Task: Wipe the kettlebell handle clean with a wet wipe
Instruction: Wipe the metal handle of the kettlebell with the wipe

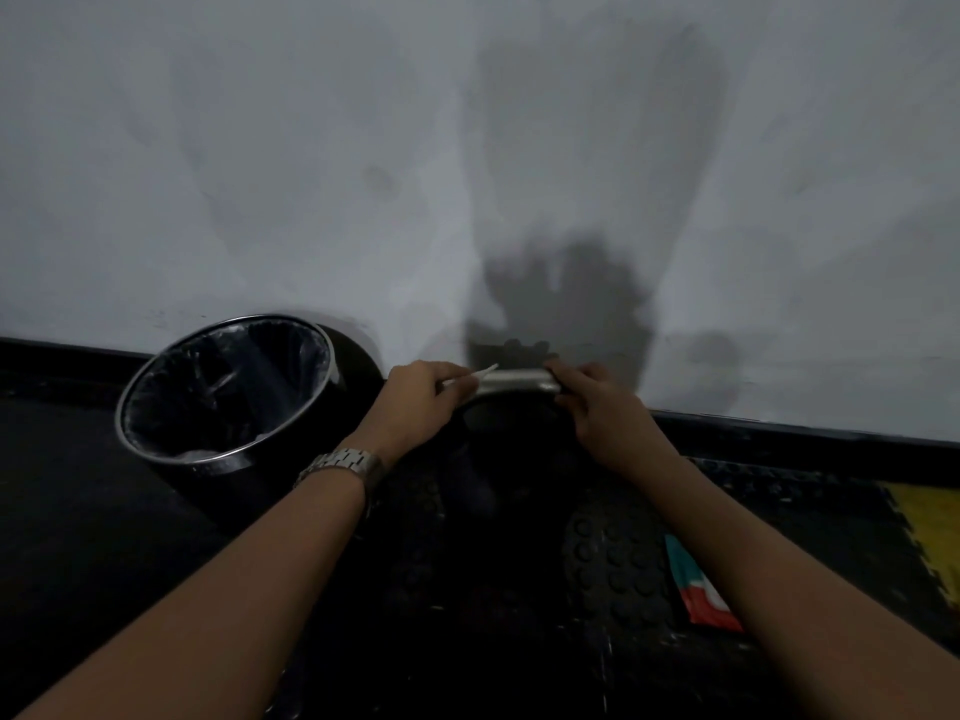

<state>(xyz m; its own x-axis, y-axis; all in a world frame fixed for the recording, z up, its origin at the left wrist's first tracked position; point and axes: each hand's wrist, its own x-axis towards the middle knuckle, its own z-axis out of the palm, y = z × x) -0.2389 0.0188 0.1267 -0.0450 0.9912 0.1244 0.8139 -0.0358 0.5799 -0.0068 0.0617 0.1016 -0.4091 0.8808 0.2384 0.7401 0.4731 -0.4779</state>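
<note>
Kettlebell handle (517, 381): pale bar spanning between both sets of fingers.
Left hand (421, 402): fingers curled, pinching the wet wipe (480, 374) at the bar's left end.
Right hand (597, 402): fingers curled on the right end.
Risk: wipe likely slips from the thin pinch; pressure may tilt the bell.
Obscured: bell body (493, 459) below the fingers merges with dark mat; wipe mostly hidden.
Beyond: lined bin (156, 376) left of the fingers.

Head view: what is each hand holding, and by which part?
Left hand pinches a thin white wet wipe near its end. Right hand grips the right end of the silver metal kettlebell handle.
</note>
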